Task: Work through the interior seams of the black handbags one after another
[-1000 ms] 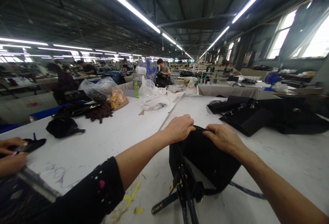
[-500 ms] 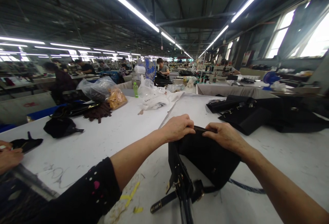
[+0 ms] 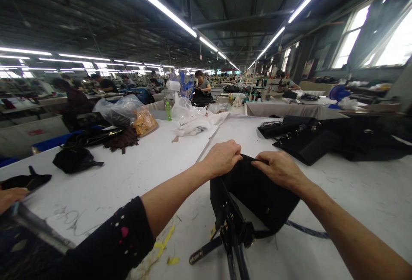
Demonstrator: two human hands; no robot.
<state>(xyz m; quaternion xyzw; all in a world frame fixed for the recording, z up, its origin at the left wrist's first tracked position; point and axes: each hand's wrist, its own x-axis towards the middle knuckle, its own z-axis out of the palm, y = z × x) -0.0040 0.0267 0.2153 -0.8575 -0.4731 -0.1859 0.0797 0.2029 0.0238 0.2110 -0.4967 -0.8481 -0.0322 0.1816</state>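
A black handbag (image 3: 260, 194) with gold-coloured metal fittings stands on the white table in front of me. Its straps (image 3: 233, 233) hang down toward me, and one strap end lies flat on the tabletop. My left hand (image 3: 224, 156) is closed on the bag's upper edge, thumb and fingers pinching it. A short way to the right, my right hand (image 3: 278, 167) grips the same edge, its thumb on the near side and its other fingers hidden behind. The bag's inside cannot be seen.
Black bag pieces (image 3: 309, 138) lie at the right. At the left are a black pouch (image 3: 76, 160), brown gloves or fringed pieces (image 3: 121, 140) and plastic bags (image 3: 119, 110). A co-worker's hand (image 3: 12, 197) is at the left edge. Yellow tape scraps (image 3: 165, 241) lie near my sleeve.
The bag's upper edge now bows upward between my hands, where it was straighter before. Both hands keep their hold. The co-worker's hand at the left has shifted toward the frame's edge.
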